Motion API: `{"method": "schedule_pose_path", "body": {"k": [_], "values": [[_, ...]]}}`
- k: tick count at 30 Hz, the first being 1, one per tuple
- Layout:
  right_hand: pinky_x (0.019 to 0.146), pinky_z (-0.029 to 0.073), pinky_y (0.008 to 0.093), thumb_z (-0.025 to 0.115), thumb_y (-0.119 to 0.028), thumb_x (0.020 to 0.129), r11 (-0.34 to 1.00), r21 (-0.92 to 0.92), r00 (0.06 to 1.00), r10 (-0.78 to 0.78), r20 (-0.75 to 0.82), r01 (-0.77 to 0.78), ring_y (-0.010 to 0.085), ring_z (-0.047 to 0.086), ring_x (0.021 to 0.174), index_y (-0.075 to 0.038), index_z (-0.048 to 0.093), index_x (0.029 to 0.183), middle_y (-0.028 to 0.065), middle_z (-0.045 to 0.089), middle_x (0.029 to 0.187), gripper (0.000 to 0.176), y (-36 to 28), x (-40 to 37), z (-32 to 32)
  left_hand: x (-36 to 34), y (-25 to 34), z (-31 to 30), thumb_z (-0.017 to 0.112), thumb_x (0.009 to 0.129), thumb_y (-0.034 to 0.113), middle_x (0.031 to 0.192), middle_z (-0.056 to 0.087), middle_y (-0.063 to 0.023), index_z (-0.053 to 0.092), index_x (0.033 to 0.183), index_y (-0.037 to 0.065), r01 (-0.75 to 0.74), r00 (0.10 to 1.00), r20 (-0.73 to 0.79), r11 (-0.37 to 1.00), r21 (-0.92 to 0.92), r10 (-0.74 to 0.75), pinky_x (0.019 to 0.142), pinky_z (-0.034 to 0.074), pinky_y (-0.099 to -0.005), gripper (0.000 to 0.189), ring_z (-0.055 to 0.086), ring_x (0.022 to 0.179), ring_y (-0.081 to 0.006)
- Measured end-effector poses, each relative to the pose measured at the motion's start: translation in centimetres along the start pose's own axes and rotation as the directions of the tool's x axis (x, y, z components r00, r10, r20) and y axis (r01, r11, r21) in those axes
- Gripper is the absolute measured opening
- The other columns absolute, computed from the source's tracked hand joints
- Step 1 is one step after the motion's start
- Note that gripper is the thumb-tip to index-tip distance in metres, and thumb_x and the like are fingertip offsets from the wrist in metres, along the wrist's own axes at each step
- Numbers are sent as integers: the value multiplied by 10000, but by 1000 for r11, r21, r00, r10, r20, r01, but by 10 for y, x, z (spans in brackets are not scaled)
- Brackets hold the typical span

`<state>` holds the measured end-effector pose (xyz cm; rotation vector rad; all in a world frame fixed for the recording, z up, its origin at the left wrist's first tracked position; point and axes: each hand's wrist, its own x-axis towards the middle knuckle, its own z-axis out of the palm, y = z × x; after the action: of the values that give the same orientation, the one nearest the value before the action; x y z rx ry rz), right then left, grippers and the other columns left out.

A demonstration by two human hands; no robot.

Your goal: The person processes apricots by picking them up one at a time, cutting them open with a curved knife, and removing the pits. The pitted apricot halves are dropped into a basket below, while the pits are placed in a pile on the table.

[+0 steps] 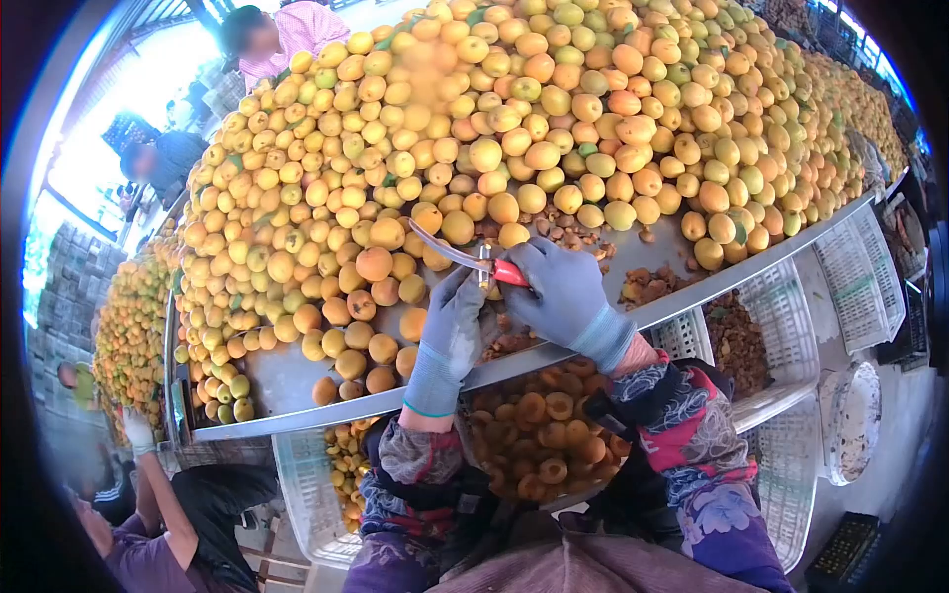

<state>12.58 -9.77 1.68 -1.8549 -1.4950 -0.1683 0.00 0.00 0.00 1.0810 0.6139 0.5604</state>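
Hundreds of whole apricots (pixel 395 163) cover the counter (pixel 272 385) across the upper frame, most seemingly uncut, with opened fruit (pixel 531 407) at bottom center, as the right hand (pixel 563 296) closes around a red-handled knife (pixel 510 273) mid-frame, the half-curled left hand's (pixel 450 331) contents unclear.

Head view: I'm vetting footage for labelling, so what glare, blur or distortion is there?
Head view: upper left blown out bright; fisheye bends the table edge, with dark corners; a hazy smudge softens part of the upper fruit pile; the red-handled knife looks fairly crisp.
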Motion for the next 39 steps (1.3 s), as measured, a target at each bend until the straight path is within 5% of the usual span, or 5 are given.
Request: {"method": "schedule_pose_path", "body": {"k": [18, 21, 23, 28, 39], "values": [[595, 502, 411, 626, -334, 783, 991, -59, 993, 117, -29, -119, 316, 625, 699, -74, 591, 924, 136, 614, 816, 298, 22, 7, 19, 4, 1, 8, 547, 926, 193, 877, 563, 7, 535, 1209, 42, 114, 993, 43, 992, -52, -112, 445, 383, -184, 321, 498, 552, -38], [583, 502, 350, 647, -294, 802, 921, 205, 941, 339, 6, -333, 260, 627, 648, -38, 606, 939, 114, 633, 770, 294, 39, 14, 7, 0, -3, 12, 526, 937, 211, 910, 604, -9, 525, 1233, 52, -28, 997, 82, 982, 188, 13, 458, 412, -184, 335, 551, 585, -54], [519, 472, 264, 655, -224, 819, 361, 765, 777, 567, 274, -533, 153, 592, 578, -1, 614, 978, 53, 624, 734, 277, 29, 12, -9, 5, 2, -1, 485, 952, 275, 972, 602, -49, 491, 1280, 34, 24, 989, 148, 996, -86, -11, 605, 472, -201, 407, 598, 803, -99], [425, 374, 179, 630, -118, 835, 217, 831, 793, 491, 361, -513, 46, 485, 488, 3, 598, 1034, -4, 577, 736, 235, 29, 10, -16, -4, 3, 11, 439, 961, 323, 1053, 604, -102, 456, 1288, -4, -51, 968, 248, 998, 43, 39, 673, 527, -231, 462, 627, 836, -151], [607, 470, 207, 707, -108, 801, 222, 857, 839, 416, 349, -466, 66, 561, 711, -6, 607, 988, 15, 614, 809, 235, 12, 1, -5, 1, 0, 10, 463, 956, 335, 1086, 604, -146, 417, 1298, -15, 214, 912, 409, 874, -436, -19, 734, 571, -389, 492, 646, 877, -269]]}}
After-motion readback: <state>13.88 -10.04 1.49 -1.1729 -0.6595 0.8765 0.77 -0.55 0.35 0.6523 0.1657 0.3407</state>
